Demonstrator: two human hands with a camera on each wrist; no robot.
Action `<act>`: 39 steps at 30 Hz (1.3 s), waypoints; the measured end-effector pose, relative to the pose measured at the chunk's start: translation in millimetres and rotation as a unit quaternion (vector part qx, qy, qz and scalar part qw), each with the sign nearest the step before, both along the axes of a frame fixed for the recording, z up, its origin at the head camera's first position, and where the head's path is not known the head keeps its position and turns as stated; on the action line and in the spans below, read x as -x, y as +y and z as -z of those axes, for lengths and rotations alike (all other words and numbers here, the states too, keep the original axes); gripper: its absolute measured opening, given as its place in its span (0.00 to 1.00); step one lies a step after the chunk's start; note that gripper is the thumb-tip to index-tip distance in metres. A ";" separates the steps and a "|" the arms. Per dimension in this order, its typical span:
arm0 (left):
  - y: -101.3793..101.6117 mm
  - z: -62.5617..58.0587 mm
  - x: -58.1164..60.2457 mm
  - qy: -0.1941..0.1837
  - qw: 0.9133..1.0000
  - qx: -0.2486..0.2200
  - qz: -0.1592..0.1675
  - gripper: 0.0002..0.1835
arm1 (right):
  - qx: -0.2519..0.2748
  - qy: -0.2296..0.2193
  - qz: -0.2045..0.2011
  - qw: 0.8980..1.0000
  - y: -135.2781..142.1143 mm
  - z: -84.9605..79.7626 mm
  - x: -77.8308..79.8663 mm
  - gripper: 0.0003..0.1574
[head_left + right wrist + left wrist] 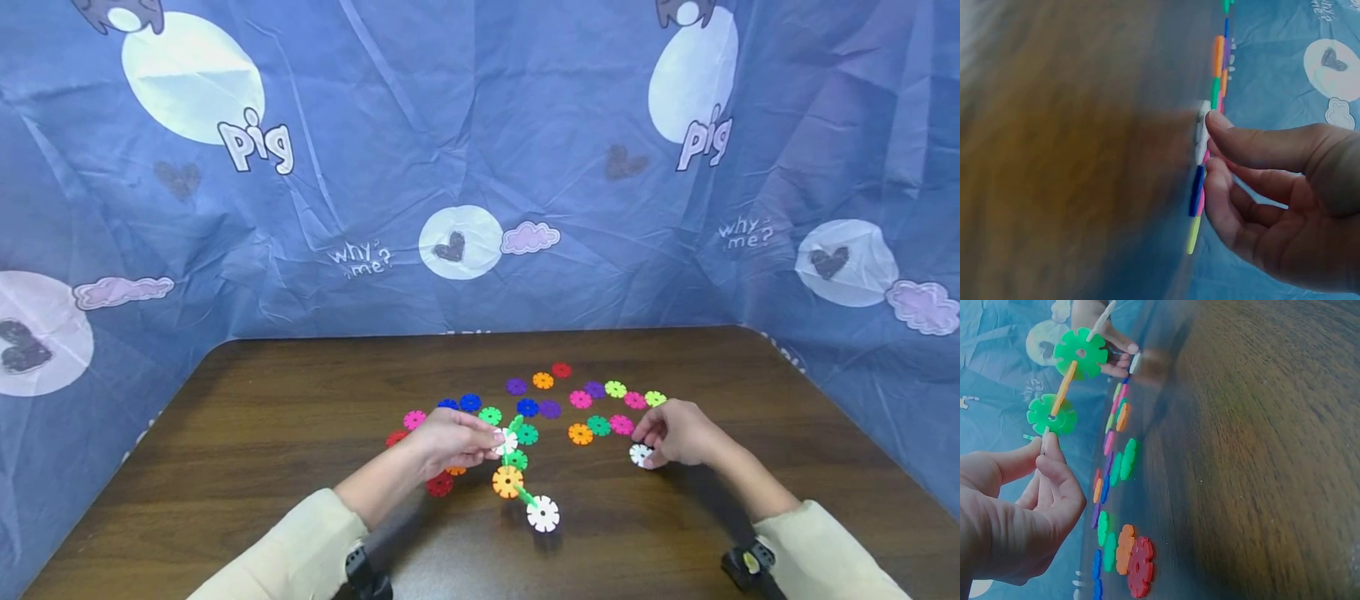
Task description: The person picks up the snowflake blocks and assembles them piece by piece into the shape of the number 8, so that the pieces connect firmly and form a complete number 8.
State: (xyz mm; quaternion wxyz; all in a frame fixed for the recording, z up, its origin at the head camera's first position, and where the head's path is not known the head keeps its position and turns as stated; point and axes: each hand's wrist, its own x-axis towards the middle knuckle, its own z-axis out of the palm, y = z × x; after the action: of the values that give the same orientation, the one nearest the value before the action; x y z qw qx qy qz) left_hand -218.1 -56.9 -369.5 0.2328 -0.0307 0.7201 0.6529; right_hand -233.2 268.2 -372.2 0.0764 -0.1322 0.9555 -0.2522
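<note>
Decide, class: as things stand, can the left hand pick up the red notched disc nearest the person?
Probably not: the left hand pinches a white notched disc of a linked chain, so it looks occupied. The red notched disc lies close by and looks uncovered.

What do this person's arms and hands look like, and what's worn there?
The left hand and right hand are bare. Pale cream sleeves stop partway down the forearms, with black gadgets beside their ends; the right-hand gadget bears a small yellowish spot.
</note>
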 end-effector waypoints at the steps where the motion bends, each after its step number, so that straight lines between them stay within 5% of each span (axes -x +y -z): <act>1: -0.3 0.0 0.0 0.001 1.000 0.000 0.001 0.12 | -0.007 0.006 0.000 1.000 0.9 1.1 -0.2 0.16; 8: -1.1 -0.8 -0.1 0.006 1.000 -0.002 0.004 0.12 | -0.031 0.030 0.005 0.999 1.1 1.9 2.2 0.17; 12: -1.8 -0.1 -0.7 0.005 1.000 0.003 0.011 0.13 | 0.045 -0.020 0.020 0.999 -4.1 0.8 4.5 0.16; 16: -2.9 -0.2 -1.7 0.001 1.000 0.003 0.014 0.13 | 0.167 -0.098 0.011 0.981 -15.8 -1.3 8.4 0.15; 19: -2.9 -1.0 -2.0 0.001 1.000 -0.003 0.013 0.13 | 0.211 -0.125 0.009 0.969 -27.5 -5.0 11.4 0.14; 27: -2.2 -2.2 -1.7 -0.002 1.000 -0.011 0.005 0.13 | 0.277 -0.157 0.006 0.948 -63.3 -14.0 16.7 0.18; 33: -3.0 -3.6 -0.8 -0.002 1.000 -0.012 0.008 0.13 | 0.289 -0.159 0.043 0.943 -82.8 -18.0 18.5 0.19; 39: -5.0 -5.0 -1.6 -0.003 1.000 -0.010 0.007 0.14 | 0.310 -0.167 0.039 0.935 -92.7 -20.0 17.0 0.21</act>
State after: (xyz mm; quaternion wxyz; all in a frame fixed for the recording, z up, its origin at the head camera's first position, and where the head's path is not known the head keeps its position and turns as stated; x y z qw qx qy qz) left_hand -216.5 -61.9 -364.5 0.2396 -0.0252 0.7133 0.6582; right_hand -250.3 175.5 -352.2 0.1804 -0.0676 0.8077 -0.5572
